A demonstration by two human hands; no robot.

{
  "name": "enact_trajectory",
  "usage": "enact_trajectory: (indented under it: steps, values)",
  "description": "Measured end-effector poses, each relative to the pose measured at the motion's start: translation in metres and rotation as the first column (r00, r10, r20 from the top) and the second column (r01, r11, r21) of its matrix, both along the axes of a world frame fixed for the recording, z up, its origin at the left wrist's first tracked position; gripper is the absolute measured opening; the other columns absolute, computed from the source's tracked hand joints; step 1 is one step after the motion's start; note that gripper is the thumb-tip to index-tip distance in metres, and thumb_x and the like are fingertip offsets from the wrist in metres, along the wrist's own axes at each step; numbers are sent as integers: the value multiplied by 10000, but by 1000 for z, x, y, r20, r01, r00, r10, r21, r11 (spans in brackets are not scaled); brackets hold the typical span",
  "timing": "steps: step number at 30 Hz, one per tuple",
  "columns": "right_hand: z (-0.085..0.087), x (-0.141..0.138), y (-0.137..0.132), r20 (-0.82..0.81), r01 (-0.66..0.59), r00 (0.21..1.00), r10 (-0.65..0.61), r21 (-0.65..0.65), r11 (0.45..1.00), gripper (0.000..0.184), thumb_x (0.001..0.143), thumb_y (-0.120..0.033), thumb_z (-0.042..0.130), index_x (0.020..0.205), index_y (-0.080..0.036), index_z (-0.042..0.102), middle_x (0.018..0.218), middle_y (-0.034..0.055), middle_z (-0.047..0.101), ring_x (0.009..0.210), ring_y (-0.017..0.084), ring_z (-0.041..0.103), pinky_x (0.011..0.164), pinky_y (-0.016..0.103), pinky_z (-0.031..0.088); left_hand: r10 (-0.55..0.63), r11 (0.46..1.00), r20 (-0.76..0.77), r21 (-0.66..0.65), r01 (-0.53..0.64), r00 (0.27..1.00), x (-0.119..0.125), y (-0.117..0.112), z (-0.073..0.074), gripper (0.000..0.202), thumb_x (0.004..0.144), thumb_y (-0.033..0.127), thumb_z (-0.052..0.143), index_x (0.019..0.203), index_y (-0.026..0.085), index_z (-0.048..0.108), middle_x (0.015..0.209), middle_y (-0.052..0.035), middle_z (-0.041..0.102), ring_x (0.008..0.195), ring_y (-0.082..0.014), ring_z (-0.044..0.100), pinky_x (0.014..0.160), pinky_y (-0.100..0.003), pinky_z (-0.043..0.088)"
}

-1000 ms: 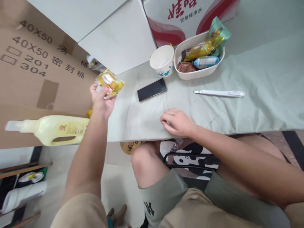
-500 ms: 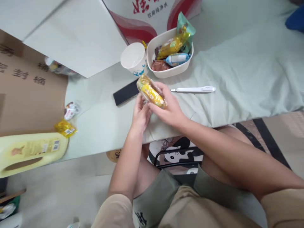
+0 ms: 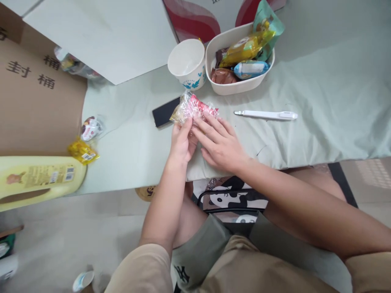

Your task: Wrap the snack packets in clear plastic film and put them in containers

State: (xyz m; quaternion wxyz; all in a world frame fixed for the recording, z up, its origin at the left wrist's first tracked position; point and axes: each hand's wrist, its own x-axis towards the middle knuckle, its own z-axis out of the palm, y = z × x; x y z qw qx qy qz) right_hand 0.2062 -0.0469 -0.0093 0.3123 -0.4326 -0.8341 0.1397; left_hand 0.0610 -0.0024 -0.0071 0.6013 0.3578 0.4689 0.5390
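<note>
A crinkly clear plastic packet (image 3: 200, 106) with pink-red showing inside and a gold edge at its left is held up over the table cloth. My left hand (image 3: 183, 140) is closed on its near left side, thumb on top. My right hand (image 3: 221, 142) lies across the near right part, fingers stretched out and touching the wrapper, with its thumb lower and off the packet. The fingers cover part of the packet, so its full contents are hidden. Behind its left end lies a black phone-like slab (image 3: 166, 112).
A white paper cup (image 3: 187, 63) stands beside a white tub (image 3: 240, 87) of wrapped snacks. A white utility knife (image 3: 265, 115) lies at right. Leftward are a yellow wrapper (image 3: 82, 151), a small clear packet (image 3: 91, 128), a pale yellow jug (image 3: 39, 177) and a cardboard box (image 3: 39, 110).
The packet has turned from its yellow side to show pink-red. My right hand has gone from gripping its side to lying flat across it. The view has shifted slightly.
</note>
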Motion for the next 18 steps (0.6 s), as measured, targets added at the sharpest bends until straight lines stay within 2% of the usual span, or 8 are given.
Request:
enact_trajectory:
  steps: [2,3,6,8,10,14,16,18]
  values:
    - [2,9,-1,11,-32,999,32,-21,999,476,946,-177,462,1391,-243,615,1597,62,518,1529,284,396,1254,535,272,33,999,-7,25,-33,999,-8,2,-2,554,720,592,843,1145,274,684,1244,-55,743,1314,-283,648,1062,-390,559]
    - [3,17,0,13,-9,1000,9,-33,999,450,936,-167,465,1342,-245,641,1561,69,558,1492,297,444,1225,544,309,40,999,1,36,-40,999,-12,3,-3,576,727,603,832,1176,277,674,1282,-63,731,1335,-290,633,1047,-386,568]
    - [5,53,9,26,231,973,-230,-48,972,382,907,-154,475,1225,-214,678,1388,130,673,1313,337,587,1113,552,407,36,999,22,22,-37,999,-22,-1,0,593,738,590,816,1236,316,645,1351,-54,703,1361,-301,608,992,-380,597]
    - [2,80,15,61,401,915,-399,-34,915,355,895,-177,490,1194,-182,680,1305,177,692,1229,365,616,1066,570,424,24,1000,26,11,-25,999,-27,-5,3,612,722,542,836,1264,343,630,1353,-45,702,1351,-302,612,973,-378,606]
    - [-5,102,18,111,486,870,-480,-35,873,337,897,-235,517,1189,-180,678,1298,200,678,1212,392,606,1030,585,435,11,1000,34,22,-12,999,-29,-8,4,646,699,486,860,1284,366,613,1346,-37,702,1334,-296,621,972,-379,605]
    - [-13,118,15,169,522,844,-509,-40,852,254,909,-310,539,1059,-198,710,1168,182,725,1114,379,632,952,551,465,-16,998,28,67,14,999,-25,-8,-1,711,656,446,896,1296,372,593,1333,-47,696,1325,-303,623,1005,-408,578]
    - [-8,113,12,127,513,856,-501,-90,854,272,932,-332,514,1054,-198,716,1021,155,745,979,335,665,870,488,490,-1,995,11,104,0,1000,-20,-5,-5,753,623,458,925,1289,348,592,1329,-66,686,1351,-318,601,1051,-428,549]
    - [3,100,9,22,433,899,-437,-197,880,297,959,-365,491,1069,-206,715,870,104,730,814,268,664,770,408,494,34,988,-28,150,-30,999,-13,-4,-9,776,586,479,954,1257,321,596,1318,-74,673,1373,-326,581,1097,-436,514]
